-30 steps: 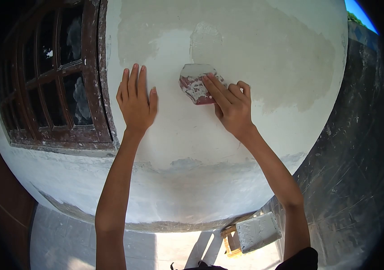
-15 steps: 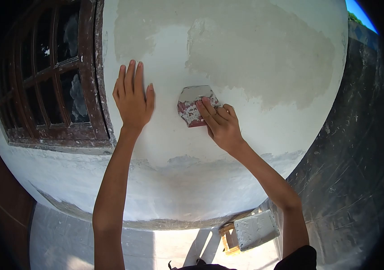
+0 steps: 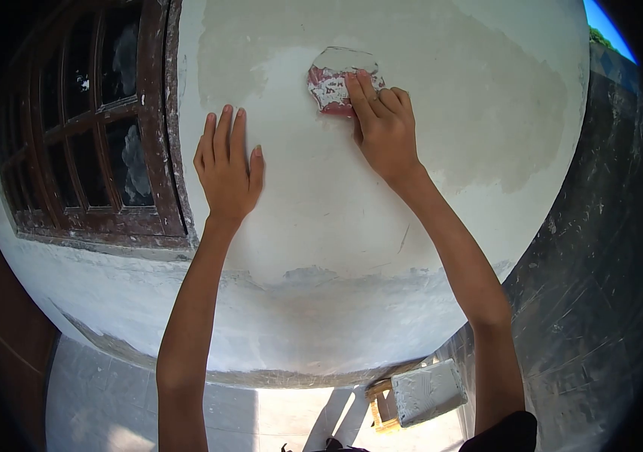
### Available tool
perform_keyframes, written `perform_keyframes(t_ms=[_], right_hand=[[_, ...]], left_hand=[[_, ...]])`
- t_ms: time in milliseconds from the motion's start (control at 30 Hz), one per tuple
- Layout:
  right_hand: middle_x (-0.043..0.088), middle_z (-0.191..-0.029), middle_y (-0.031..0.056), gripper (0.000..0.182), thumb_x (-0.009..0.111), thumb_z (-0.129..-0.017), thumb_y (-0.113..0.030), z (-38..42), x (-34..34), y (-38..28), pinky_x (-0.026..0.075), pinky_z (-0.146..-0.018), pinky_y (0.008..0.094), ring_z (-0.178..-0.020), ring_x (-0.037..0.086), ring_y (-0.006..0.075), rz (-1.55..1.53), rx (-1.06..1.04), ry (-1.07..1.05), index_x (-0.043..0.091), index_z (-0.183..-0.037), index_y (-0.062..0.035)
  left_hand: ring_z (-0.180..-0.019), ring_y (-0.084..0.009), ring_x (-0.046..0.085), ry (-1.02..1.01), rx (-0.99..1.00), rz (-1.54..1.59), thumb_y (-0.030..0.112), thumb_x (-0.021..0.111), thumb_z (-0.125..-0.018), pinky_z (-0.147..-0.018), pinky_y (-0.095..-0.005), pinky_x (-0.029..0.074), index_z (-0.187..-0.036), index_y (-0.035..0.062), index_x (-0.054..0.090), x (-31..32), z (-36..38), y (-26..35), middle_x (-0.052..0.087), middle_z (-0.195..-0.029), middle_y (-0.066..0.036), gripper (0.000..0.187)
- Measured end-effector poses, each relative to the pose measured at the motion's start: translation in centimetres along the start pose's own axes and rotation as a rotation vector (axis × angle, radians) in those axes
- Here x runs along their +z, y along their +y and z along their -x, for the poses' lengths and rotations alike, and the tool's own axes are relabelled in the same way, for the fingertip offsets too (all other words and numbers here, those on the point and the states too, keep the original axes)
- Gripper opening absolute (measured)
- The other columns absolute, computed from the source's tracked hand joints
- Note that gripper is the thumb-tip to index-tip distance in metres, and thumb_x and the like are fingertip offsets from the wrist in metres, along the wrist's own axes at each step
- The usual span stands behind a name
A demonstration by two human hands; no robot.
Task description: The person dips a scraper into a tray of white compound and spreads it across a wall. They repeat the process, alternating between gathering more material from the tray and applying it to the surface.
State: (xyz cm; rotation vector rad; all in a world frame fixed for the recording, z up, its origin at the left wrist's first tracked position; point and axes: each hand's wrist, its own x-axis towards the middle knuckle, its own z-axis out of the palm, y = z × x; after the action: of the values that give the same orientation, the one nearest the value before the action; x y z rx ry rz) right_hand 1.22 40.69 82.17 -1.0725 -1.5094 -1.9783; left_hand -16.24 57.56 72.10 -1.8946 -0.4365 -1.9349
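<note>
My left hand (image 3: 227,181) lies flat against the white wall (image 3: 314,196), fingers stretched upward, holding nothing. Higher up and to its right, my right hand (image 3: 388,132) grips a putty scraper (image 3: 329,87). The scraper is reddish, smeared with pale putty, and its upper edge is against the wall. Two fingers press on its face, while the thumb is mostly hidden behind it. A damp, greyish patch of putty (image 3: 487,105) spreads over the upper wall around and right of the scraper.
A brown wooden window frame (image 3: 156,177) with dark panes is left of my left hand. Below right, a grey putty-covered board (image 3: 428,392) rests on a small wooden stool (image 3: 382,410). A dark wall (image 3: 585,256) runs along the right side.
My right hand has slid the scraper upward along the wall, over the strip between the putty areas; its ridge of putty there is gone. My left hand stays flat on the wall.
</note>
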Motion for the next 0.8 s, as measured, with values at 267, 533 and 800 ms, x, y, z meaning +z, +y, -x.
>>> perform_keyframes(t_ms=[267, 533, 800], right_hand=[[0.071, -0.108, 0.0209, 0.045, 0.067, -0.072, 0.006, 6.9, -5.0, -5.0, 0.051, -0.079, 0.0363, -0.073, 0.057, 0.0210, -0.171, -0.090, -0.229, 0.065, -0.117, 0.0085], [0.073, -0.108, 0.0115, 0.043, 0.070, -0.072, 0.004, -3.8, -2.8, 0.4, 0.049, -0.077, 0.0357, -0.074, 0.056, 0.0206, 0.001, 0.004, 0.058, 0.069, -0.115, -0.0002], [0.068, -0.113, 0.0253, 0.043, 0.068, -0.075, 0.002, 1.2, 0.0, -2.1, 0.052, -0.079, 0.0355, -0.078, 0.057, 0.0220, -0.011, -0.106, -0.029, 0.064, -0.117, 0.0118]], left_hand=[[-0.144, -0.0325, 0.032, 0.007, -0.026, -0.011, 0.022, 0.054, -0.093, -0.113, -0.0456, 0.024, -0.147, 0.0074, 0.045, 0.1, 0.1, 0.3, 0.041, -0.153, -0.012, 0.056], [-0.144, -0.0355, 0.032, 0.019, 0.007, 0.015, 0.021, 0.050, -0.095, -0.112, -0.0469, 0.023, -0.149, 0.0065, 0.041, 0.3, 0.1, -0.1, 0.041, -0.153, -0.015, 0.057], [-0.144, -0.0342, 0.032, 0.004, -0.011, 0.006, 0.023, 0.052, -0.095, -0.112, -0.0464, 0.023, -0.148, 0.0069, 0.044, 0.2, 0.1, -0.1, 0.041, -0.153, -0.013, 0.056]])
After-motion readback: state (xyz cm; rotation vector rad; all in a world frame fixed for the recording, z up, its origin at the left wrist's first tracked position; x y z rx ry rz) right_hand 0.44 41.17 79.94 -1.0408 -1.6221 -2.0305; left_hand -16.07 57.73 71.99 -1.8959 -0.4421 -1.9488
